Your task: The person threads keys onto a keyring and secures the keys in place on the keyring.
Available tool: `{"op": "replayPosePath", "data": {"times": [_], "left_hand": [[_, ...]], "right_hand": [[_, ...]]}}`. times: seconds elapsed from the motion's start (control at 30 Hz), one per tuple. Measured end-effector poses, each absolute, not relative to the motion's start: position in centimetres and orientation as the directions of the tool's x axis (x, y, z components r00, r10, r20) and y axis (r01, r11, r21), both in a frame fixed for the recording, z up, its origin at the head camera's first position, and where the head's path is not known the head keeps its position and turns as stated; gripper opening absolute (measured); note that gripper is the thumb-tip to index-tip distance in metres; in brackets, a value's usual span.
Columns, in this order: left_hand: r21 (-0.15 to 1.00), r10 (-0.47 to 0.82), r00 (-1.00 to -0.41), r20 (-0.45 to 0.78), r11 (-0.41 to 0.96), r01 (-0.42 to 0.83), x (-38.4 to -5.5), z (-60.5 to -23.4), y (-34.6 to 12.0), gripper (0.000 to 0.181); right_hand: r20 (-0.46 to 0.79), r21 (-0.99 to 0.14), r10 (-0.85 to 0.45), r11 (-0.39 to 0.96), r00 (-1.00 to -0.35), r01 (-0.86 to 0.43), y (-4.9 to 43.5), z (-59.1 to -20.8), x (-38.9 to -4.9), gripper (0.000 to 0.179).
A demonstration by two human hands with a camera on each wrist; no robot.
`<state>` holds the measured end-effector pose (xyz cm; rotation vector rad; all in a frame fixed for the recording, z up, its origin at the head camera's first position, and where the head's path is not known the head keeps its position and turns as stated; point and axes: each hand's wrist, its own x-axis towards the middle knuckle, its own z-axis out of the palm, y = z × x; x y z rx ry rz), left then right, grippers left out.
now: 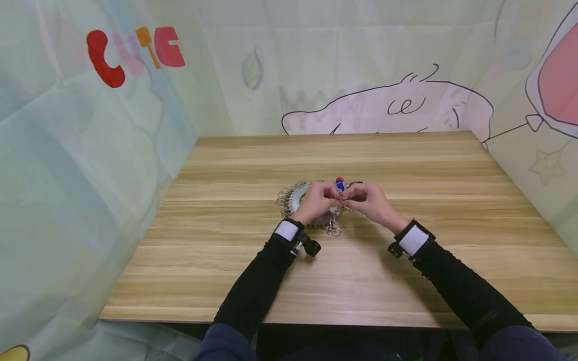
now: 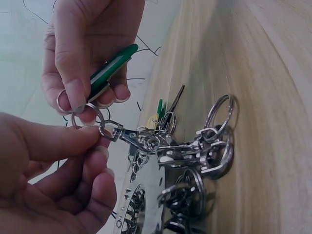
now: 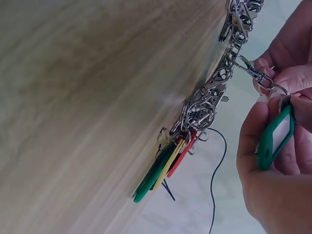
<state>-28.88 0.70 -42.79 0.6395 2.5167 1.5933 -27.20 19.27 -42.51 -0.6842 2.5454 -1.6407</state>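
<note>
A round pale metal hoop (image 1: 295,196), hung with many swivel clasps and rings, rests on the table between and under the hands. My left hand (image 1: 319,201) pinches a key ring (image 2: 87,116) where it meets the end of one swivel clasp (image 2: 132,138); that clasp is still hooked to the hoop. My right hand (image 1: 371,204) holds a green key tag (image 3: 276,139) with a white label, fingertips at the tag's ring. The hands' fingertips nearly meet, and they partly hide where the rings join.
More key tags hang on the hoop: a blue tag (image 1: 340,185), a yellow tag (image 3: 168,165) and a red tag (image 3: 180,158). The wooden table (image 1: 217,250) backs onto a printed cloth wall (image 1: 253,40). Other clasps (image 2: 214,151) lie beside the hoop.
</note>
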Motion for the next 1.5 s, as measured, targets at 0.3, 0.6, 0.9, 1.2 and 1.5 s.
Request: {"op": "replayPosePath", "data": {"times": [0.3, 0.6, 0.9, 1.2, 1.5], "left_hand": [[0.882, 0.366, -0.921, 0.133, 0.38, 0.278, -28.7, -42.5, 0.9, 0.004], [0.891, 0.316, -0.945, 0.083, 0.402, 0.212, -28.6, -42.2, 1.1, 0.006], [0.88, 0.285, -0.957, 0.056, 0.438, 0.182, -28.5, -42.0, 1.2, 0.006], [0.887, 0.263, -0.965, 0.022, 0.441, 0.14, -28.8, -42.1, 1.1, 0.007], [0.898, 0.231, -0.973, 0.009, 0.426, 0.11, -29.0, -42.0, 0.9, 0.008]], "right_hand": [[0.255, -0.858, -0.344, 0.35, -0.904, -0.375, 19.1, -42.7, -26.8, 0.01], [0.308, -0.818, -0.307, 0.398, -0.901, -0.415, 19.0, -42.9, -26.6, 0.006], [0.427, -0.741, -0.254, 0.453, -0.868, -0.497, 18.1, -43.0, -26.1, 0.002], [0.487, -0.636, -0.3, 0.522, -0.821, -0.568, 17.9, -43.0, -25.9, 0.005], [0.121, -0.859, -0.306, 0.445, -0.944, -0.254, 18.9, -42.4, -26.6, 0.017]]}}
